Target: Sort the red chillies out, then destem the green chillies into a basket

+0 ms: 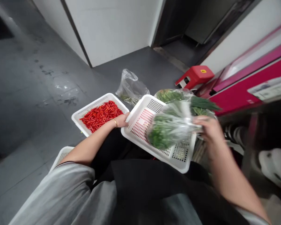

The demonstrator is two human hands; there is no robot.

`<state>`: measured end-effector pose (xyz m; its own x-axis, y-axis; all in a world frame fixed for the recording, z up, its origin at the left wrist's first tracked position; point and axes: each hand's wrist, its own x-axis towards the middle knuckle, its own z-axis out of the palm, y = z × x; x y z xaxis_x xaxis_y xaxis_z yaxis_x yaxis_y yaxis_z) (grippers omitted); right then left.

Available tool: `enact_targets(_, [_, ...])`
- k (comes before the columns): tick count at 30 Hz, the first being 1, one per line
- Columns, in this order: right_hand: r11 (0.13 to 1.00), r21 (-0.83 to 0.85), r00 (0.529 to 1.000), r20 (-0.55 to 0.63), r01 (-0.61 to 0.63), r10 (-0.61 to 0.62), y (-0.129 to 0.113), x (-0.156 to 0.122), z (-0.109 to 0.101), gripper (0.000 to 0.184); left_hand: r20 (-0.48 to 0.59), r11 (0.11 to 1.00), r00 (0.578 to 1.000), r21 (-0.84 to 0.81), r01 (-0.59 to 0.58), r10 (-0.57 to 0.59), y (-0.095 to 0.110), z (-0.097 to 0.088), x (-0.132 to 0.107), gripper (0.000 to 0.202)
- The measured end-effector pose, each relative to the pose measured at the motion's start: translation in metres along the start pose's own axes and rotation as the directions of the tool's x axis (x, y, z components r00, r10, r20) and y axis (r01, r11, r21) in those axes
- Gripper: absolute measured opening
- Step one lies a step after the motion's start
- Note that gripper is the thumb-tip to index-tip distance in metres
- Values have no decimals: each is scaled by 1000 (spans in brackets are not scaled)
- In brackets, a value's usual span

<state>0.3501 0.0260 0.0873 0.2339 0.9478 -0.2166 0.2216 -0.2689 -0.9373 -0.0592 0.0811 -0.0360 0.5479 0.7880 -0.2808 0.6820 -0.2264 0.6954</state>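
Observation:
My left hand [122, 120] grips the left rim of a white perforated plastic basket [138, 120], held tilted over my lap. Through its holes some red shows from below. My right hand [207, 125] is closed round the gathered neck of a clear plastic bag of green leafy vegetables [162, 129]. The bag hangs over the basket's right half; motion blurs it, and I cannot tell whether it touches the bottom. Left of my left hand, a second white basket [78, 117] holds many thin red chilies [100, 115].
On the floor beyond lie a clear plastic bag [131, 84] with some greens and more bagged green vegetables [170, 95]. A red plastic stool [199, 76] stands by a pink panel [259, 81]. Another white basket [62, 153] shows beside my left arm. The grey floor [30, 125] has wet patches.

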Motion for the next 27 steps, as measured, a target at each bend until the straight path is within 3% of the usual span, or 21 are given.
enact_targets(3, [980, 138, 987, 95, -144, 131, 11, -13, 54, 35, 18, 995, 999, 89, 42, -44, -5, -1, -1, 75])
enact_targets(5, [977, 165, 971, 217, -137, 100, 12, -14, 73, 37, 37, 982, 994, 161, 97, -105, -2, -1, -6, 76])
enact_targets(7, [987, 120, 934, 354, -105, 56, 15, -15, 68, 43, -14, 946, 986, 279, 163, -166, 9, -1, -13, 77])
enact_targets(9, [995, 75, 915, 403, -66, 30, 23, -20, 50, 51, -154, 906, 981, 388, 169, -117, 31, 1, -19, 75])
enact_targets(11, [998, 55, 938, 345, -43, 21, 37, -29, 32, 52, -270, 898, 960, 435, 60, 67, 63, 8, -18, 67])
enact_targets(14, [994, 90, 967, 251, -56, 32, 58, -47, 28, 49, -230, 893, 910, 379, -242, 344, 118, 31, -1, 54])
enact_targets(15, [992, 112, 971, 239, -54, 26, 63, -52, 31, 48, -215, 889, 899, 351, -293, 381, 135, 41, 9, 54])
enact_targets(17, [989, 145, 978, 207, -10, -20, 69, -61, 37, 46, -219, 898, 903, 334, -287, 370, 158, 59, 30, 58])
enact_targets(20, [994, 38, 986, 127, 104, -108, 69, -68, 30, 39, -238, 933, 932, 301, -198, 274, 165, 73, 56, 27])
enact_targets(22, [959, -192, 977, -9, 208, -213, 62, -71, 17, 34, -296, 960, 928, 232, -159, 225, 158, 72, 64, 12])
enact_targets(25, [787, -532, 861, -191, 313, -471, 42, -77, 10, 29, -435, 972, 870, 139, -191, 233, 148, 66, 62, 10])
enact_targets(26, [738, -587, 838, -174, 333, -517, 34, -79, 15, 29, -472, 967, 844, 130, -217, 253, 147, 65, 59, 9])
enact_targets(27, [700, -622, 845, -113, 351, -523, 25, -80, 24, 31, -499, 961, 822, 129, -243, 275, 147, 65, 55, 7])
